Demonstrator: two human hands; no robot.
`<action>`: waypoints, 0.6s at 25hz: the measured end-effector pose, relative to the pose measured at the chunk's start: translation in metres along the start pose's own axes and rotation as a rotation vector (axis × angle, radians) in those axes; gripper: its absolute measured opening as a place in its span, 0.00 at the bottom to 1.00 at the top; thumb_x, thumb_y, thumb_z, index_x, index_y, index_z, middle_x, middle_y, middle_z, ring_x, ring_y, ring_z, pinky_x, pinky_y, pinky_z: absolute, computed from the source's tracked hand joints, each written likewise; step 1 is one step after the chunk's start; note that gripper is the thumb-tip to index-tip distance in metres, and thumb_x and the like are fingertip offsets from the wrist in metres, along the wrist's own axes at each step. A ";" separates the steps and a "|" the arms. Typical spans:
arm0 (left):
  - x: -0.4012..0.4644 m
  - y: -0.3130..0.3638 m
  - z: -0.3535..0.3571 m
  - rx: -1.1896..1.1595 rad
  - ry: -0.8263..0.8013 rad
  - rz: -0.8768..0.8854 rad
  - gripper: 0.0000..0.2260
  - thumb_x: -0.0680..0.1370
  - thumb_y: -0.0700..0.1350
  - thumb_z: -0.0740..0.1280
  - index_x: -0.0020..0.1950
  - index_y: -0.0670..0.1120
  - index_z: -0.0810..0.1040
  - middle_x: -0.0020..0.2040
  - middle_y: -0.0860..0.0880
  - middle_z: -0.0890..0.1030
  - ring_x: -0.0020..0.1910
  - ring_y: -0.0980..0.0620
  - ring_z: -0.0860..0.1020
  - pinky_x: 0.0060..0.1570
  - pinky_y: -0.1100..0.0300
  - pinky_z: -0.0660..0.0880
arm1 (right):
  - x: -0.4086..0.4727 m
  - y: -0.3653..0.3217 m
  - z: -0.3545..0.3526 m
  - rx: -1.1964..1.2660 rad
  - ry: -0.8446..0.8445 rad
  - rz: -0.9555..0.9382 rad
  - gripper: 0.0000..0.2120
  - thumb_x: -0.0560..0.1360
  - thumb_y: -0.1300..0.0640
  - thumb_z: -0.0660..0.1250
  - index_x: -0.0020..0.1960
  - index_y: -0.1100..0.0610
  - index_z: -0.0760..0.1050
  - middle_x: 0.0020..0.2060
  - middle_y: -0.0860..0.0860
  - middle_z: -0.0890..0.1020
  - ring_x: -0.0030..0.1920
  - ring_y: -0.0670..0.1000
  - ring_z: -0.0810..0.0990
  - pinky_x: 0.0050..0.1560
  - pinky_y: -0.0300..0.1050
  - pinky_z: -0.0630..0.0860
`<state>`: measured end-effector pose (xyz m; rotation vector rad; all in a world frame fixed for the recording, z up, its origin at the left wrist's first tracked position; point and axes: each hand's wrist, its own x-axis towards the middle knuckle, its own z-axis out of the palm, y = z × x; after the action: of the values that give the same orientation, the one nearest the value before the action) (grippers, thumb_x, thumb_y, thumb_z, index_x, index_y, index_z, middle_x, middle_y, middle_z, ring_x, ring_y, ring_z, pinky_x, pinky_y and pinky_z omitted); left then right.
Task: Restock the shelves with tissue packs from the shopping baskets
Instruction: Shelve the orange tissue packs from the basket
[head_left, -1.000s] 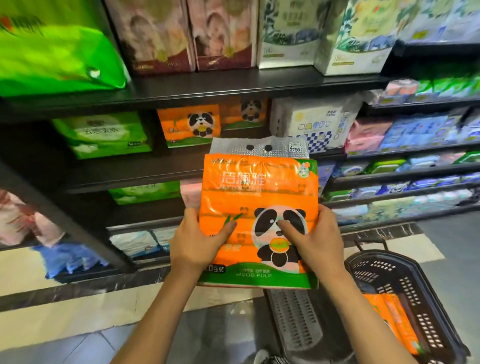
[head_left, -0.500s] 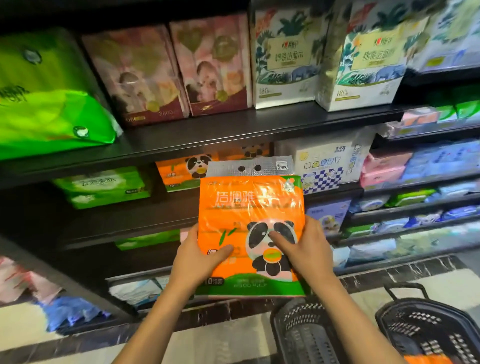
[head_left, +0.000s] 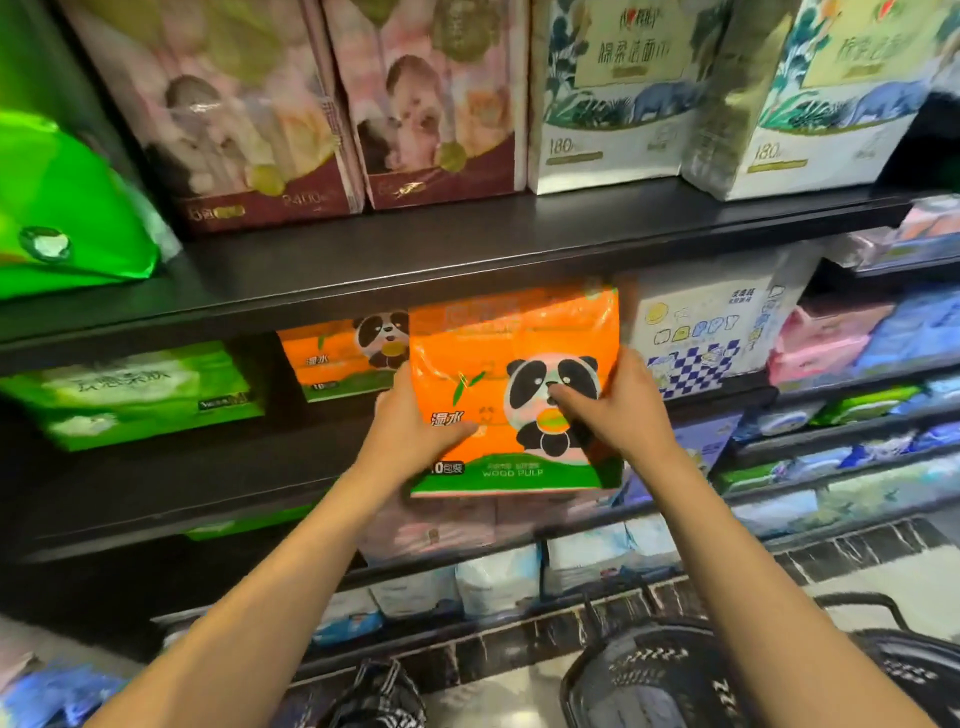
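An orange tissue pack (head_left: 498, 364) with a panda picture and a green bottom strip stands upright at the front of the second shelf (head_left: 208, 473). My left hand (head_left: 410, 431) grips its lower left side, thumb across the front. My right hand (head_left: 613, 405) grips its right side, thumb on the panda. Its top edge is tucked under the black shelf board (head_left: 467, 249) above. A matching orange panda pack (head_left: 343, 358) sits just left of it, further back.
A green tissue pack (head_left: 130, 395) lies further left on the same shelf, a white and blue pack (head_left: 711, 332) to the right. Large packs fill the top shelf. Two black shopping baskets (head_left: 649, 675) stand on the floor at the bottom right.
Both hands have lifted the orange pack up and forward, from in front of the shelves into the second shelf opening. The view has tilted upward, and the baskets slid toward the bottom edge.
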<state>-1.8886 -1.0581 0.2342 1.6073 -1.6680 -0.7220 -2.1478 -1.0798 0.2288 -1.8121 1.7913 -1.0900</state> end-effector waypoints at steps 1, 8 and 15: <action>0.015 -0.004 0.005 0.033 0.018 0.006 0.36 0.66 0.54 0.81 0.65 0.60 0.61 0.63 0.54 0.75 0.64 0.48 0.75 0.64 0.45 0.73 | 0.012 0.001 0.003 0.003 0.028 0.001 0.34 0.66 0.41 0.79 0.63 0.55 0.70 0.55 0.53 0.76 0.59 0.56 0.76 0.52 0.52 0.77; 0.083 -0.021 0.054 0.141 0.176 -0.153 0.25 0.69 0.50 0.80 0.52 0.40 0.70 0.48 0.46 0.77 0.51 0.47 0.78 0.44 0.56 0.72 | 0.056 0.021 0.042 0.033 0.171 0.030 0.34 0.66 0.46 0.80 0.65 0.54 0.68 0.59 0.54 0.76 0.60 0.59 0.77 0.59 0.59 0.77; 0.116 -0.031 0.092 0.223 0.310 -0.150 0.25 0.73 0.52 0.77 0.57 0.33 0.76 0.52 0.36 0.79 0.59 0.36 0.77 0.51 0.48 0.70 | 0.092 0.053 0.084 -0.025 0.274 0.023 0.28 0.73 0.51 0.76 0.62 0.64 0.66 0.60 0.60 0.73 0.60 0.63 0.75 0.57 0.57 0.73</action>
<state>-1.9412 -1.1828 0.1665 1.9071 -1.4529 -0.3416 -2.1323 -1.1960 0.1615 -1.7194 1.9799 -1.3673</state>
